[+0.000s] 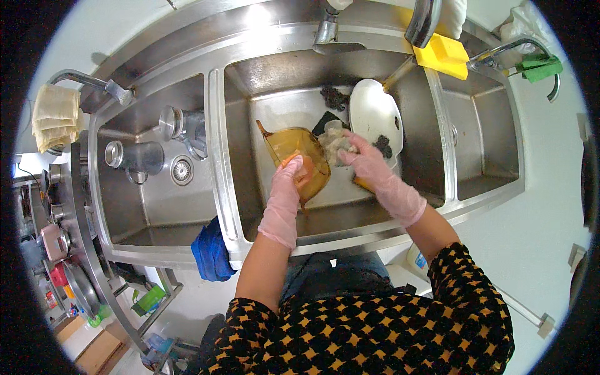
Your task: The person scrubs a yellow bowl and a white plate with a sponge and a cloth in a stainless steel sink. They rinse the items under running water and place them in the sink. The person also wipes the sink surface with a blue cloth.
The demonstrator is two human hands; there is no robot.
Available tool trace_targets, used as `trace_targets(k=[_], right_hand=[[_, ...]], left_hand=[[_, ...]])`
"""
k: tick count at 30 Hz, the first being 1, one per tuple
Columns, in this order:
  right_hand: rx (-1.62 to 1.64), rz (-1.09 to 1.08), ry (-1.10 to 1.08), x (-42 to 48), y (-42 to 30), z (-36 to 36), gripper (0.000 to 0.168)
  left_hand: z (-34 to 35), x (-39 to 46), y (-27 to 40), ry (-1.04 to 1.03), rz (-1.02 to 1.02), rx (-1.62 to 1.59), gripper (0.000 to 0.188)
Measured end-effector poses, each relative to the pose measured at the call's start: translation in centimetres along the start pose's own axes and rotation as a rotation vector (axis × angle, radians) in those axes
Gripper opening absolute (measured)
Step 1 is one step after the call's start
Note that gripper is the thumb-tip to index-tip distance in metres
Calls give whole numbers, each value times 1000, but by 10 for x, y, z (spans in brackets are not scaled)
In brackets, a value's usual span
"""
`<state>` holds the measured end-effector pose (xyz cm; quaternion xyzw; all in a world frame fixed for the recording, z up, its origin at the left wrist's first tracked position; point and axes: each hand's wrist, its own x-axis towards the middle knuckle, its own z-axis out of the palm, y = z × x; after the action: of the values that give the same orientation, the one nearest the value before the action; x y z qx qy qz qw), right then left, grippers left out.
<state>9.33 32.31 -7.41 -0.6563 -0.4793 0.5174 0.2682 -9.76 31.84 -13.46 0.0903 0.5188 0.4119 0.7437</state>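
My left hand [287,187], in a thin pink glove, grips an amber glass bowl [281,138] with pointed side lugs, tilted over the middle sink basin [269,105]. Some of its fingers look orange, apparently seen through the glass. Pinched in my gloved right hand [368,161] is a crumpled whitish scrubbing cloth [333,144], close beside the bowl's right side. A black scouring pad [326,121] lies just behind the cloth. Right of it rests a white oval dish-like piece [372,105], with a dark scrubber [383,144] on it. Under my right wrist, an amber object [363,183] is mostly hidden.
Another dark scrubber [335,97] lies at the basin's back. Two glass jugs, one near the drain [149,157] and one behind [190,124], lie in the left basin. Yellow sponges [443,56] sit on the right divider; a blue cloth [212,253] hangs over the front edge.
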Motion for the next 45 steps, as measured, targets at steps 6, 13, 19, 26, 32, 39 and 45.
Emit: trace_targets(k=[6, 13, 19, 26, 32, 39, 45], right_hand=[[-444, -577, 126, 11, 12, 68, 33], [316, 176, -133, 86, 22, 62, 43], [-105, 95, 16, 63, 75, 67, 34], [-614, -713, 3, 21, 23, 63, 27], [-599, -709, -170, 84, -2, 82, 41], [-748, -22, -542, 156, -31, 94, 41], [-92, 184, -409, 141, 15, 63, 39]], left_hand=[[8, 1, -6, 60, -36, -142, 26], [2, -2, -5, 17, 47, -15, 29], [2, -2, -1, 14, 75, 1, 29], [2, 0, -2, 27, 35, 36, 25], [2, 7, -12, -11, 97, -33, 26], [4, 4, -3, -20, 56, -31, 27], [4, 3, -2, 23, 60, 24, 30]])
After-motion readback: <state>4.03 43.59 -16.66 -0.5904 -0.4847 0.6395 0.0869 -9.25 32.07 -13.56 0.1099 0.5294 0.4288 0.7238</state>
